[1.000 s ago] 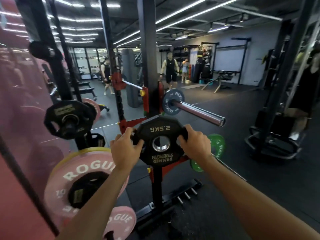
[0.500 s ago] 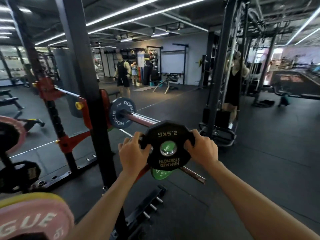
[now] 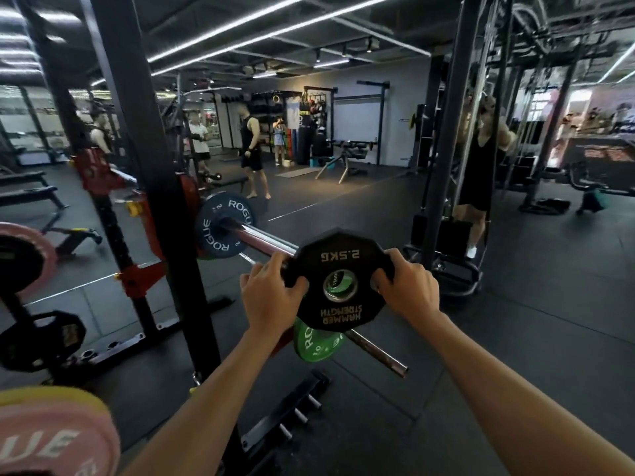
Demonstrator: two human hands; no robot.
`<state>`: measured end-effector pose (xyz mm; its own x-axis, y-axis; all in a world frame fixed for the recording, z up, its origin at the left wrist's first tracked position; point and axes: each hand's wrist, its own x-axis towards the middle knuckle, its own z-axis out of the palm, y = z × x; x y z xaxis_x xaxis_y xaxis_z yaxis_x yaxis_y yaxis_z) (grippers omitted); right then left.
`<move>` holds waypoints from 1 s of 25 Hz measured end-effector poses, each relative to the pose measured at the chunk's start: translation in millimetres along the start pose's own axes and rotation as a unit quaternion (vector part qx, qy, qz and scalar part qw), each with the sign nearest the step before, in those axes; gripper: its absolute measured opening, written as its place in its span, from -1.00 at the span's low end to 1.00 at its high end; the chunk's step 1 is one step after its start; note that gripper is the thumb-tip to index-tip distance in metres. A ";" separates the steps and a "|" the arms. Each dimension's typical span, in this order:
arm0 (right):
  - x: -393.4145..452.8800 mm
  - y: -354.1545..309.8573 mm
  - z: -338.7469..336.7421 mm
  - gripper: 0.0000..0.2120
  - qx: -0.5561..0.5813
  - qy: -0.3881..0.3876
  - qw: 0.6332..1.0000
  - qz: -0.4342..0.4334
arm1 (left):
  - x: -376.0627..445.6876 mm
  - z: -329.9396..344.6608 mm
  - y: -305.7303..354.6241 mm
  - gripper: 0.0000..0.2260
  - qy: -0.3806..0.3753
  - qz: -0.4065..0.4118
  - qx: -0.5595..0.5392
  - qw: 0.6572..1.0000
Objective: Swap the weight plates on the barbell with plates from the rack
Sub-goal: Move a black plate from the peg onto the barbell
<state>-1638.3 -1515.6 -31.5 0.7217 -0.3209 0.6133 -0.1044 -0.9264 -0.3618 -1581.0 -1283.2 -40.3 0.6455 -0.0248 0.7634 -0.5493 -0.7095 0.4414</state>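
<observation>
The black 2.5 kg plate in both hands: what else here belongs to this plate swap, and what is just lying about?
Job:
black ten-sided 2.5KG plate
left hand
right hand
chrome barbell sleeve
dark blue round Rogue plate

Lying about:
green round plate
black angled bench

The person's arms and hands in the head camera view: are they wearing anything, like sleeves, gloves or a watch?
Nothing shows on them. The left hand and right hand are bare, without gloves, wraps or straps. Both forearms are uncovered right down to the bottom edge of the picture: no sleeves, no watch and no wristband in view. Whether the fingers carry a ring is too small to tell.
</observation>
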 end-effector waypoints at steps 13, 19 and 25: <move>55.5 32.4 50.3 -0.77 0.175 -0.087 0.969 -0.149 | -21.8 5.8 42.9 -0.71 0.081 -0.067 0.177 0.979; 64.3 34.1 63.5 -0.83 0.225 -0.102 0.954 -0.172 | -23.1 7.0 56.5 -0.75 0.100 -0.096 0.214 0.967; 66.3 27.8 71.0 -0.71 0.253 -0.119 0.945 -0.171 | -25.8 10.6 52.5 -0.71 0.120 -0.068 0.248 0.959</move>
<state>-1544.8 -1548.7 -50.8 0.7939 0.0884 0.6016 0.4594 -0.7353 -0.4982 -1620.9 -1327.3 -41.8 0.5200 0.2116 0.8275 -0.1108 -0.9439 0.3110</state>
